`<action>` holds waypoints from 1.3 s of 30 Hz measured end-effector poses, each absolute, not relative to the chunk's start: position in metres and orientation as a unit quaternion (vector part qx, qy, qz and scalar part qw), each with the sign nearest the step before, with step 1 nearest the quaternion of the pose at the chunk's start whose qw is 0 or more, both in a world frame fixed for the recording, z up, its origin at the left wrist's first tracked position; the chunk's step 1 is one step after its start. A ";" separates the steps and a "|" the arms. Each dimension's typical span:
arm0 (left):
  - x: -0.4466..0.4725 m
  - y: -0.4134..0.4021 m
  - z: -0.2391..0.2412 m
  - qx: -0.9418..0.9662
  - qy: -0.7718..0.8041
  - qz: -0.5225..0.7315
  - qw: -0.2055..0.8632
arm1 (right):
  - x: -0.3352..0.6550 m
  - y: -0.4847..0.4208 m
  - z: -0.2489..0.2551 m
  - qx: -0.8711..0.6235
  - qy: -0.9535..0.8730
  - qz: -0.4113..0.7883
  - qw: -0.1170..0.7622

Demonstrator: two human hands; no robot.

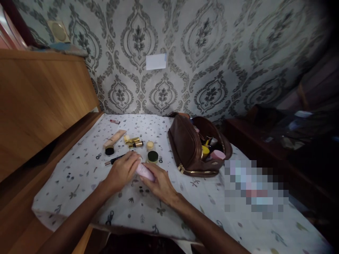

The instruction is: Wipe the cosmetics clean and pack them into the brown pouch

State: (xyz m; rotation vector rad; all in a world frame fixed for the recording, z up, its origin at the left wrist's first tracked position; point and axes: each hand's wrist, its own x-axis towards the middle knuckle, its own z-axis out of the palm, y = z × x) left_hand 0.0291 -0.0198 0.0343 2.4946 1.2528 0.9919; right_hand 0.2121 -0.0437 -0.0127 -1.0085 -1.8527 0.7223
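Tube (145, 171) sits low over the cloth (79, 169), head view. I see the left hand (123, 172) pinching its end, the right hand (159, 183) curled round its body. A hard squeeze could squirt it or knock the jar (153, 156) behind.

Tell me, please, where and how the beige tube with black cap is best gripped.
Pinch the beige tube mid-body from above, across its narrow width: it lies flat on the tablecloth, its left side free, gold lipsticks close on its right.
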 end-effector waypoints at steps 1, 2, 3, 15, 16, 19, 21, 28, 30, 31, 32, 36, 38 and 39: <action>0.031 -0.019 0.039 0.820 0.444 0.335 0.136 | 0.212 -0.044 -0.014 -0.404 -0.756 0.270 0.438; 0.033 -0.019 0.042 0.795 0.464 0.344 0.185 | 0.213 -0.045 -0.015 -0.402 -0.762 0.258 0.437; 0.035 -0.018 0.044 0.764 0.481 0.361 0.234 | 0.212 -0.046 -0.015 -0.400 -0.763 0.253 0.441; 0.055 -0.032 0.017 0.697 0.471 0.497 0.212 | 0.208 -0.042 -0.009 -0.396 -0.604 0.468 0.509; 0.055 -0.032 0.016 0.718 0.461 0.486 0.189 | 0.207 -0.042 -0.011 -0.380 -0.578 0.506 0.515; 0.052 -0.031 0.014 0.752 0.442 0.459 0.167 | 0.201 -0.042 -0.015 -0.322 -0.479 0.631 0.518; 0.050 -0.031 0.014 0.763 0.440 0.443 0.165 | 0.197 -0.042 -0.017 -0.293 -0.429 0.684 0.512; 0.049 -0.037 0.027 0.762 0.455 0.427 0.175 | 0.197 -0.041 -0.014 -0.251 -0.414 0.710 0.511; 0.052 -0.040 0.031 0.764 0.449 0.431 0.172 | 0.195 -0.041 -0.012 -0.239 -0.418 0.704 0.523; 0.053 -0.041 0.032 0.771 0.441 0.425 0.172 | 0.194 -0.041 -0.012 -0.235 -0.416 0.698 0.533; 0.055 -0.042 0.034 0.784 0.430 0.414 0.172 | 0.193 -0.041 -0.013 -0.232 -0.411 0.693 0.545; 0.051 -0.045 0.034 0.845 0.381 0.341 0.155 | 0.190 -0.040 -0.019 -0.242 -0.392 0.683 0.566; 0.042 -0.045 0.029 0.857 0.385 0.306 0.155 | 0.192 -0.039 -0.023 -0.255 -0.401 0.692 0.543; 0.036 -0.044 0.025 0.858 0.394 0.290 0.160 | 0.195 -0.038 -0.024 -0.266 -0.412 0.693 0.528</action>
